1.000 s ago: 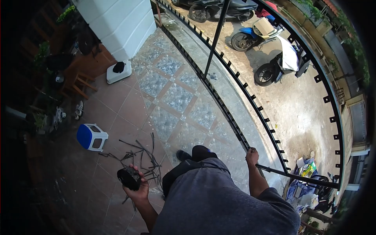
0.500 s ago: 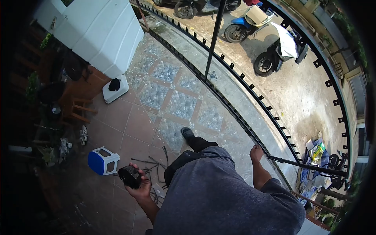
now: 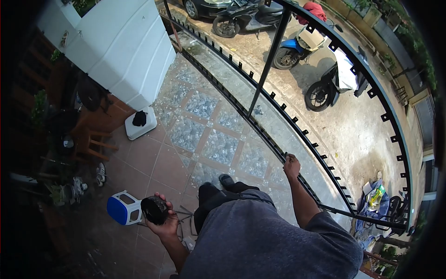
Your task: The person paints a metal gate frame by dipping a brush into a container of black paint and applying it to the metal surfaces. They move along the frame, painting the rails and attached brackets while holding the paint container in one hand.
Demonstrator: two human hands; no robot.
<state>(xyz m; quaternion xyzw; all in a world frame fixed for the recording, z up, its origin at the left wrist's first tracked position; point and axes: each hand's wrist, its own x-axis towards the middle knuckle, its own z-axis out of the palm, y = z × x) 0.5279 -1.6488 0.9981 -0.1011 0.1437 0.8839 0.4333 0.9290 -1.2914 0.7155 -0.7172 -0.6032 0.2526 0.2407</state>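
Patterned tiled floor inside a curved black railing; right hand fingers clasp it, left hand fingers hold a round black object

House porch, tiled floor, parked scooters

One head-worn view, looking steeply down from a height.
The wide, curved lens sits just above the person's grey back, which fills the near edge. It faces forward and down over the tiled floor well below. The black rail arcs from far left to near right, with the yard and motorbikes beyond it. Dark corners ring the frame.
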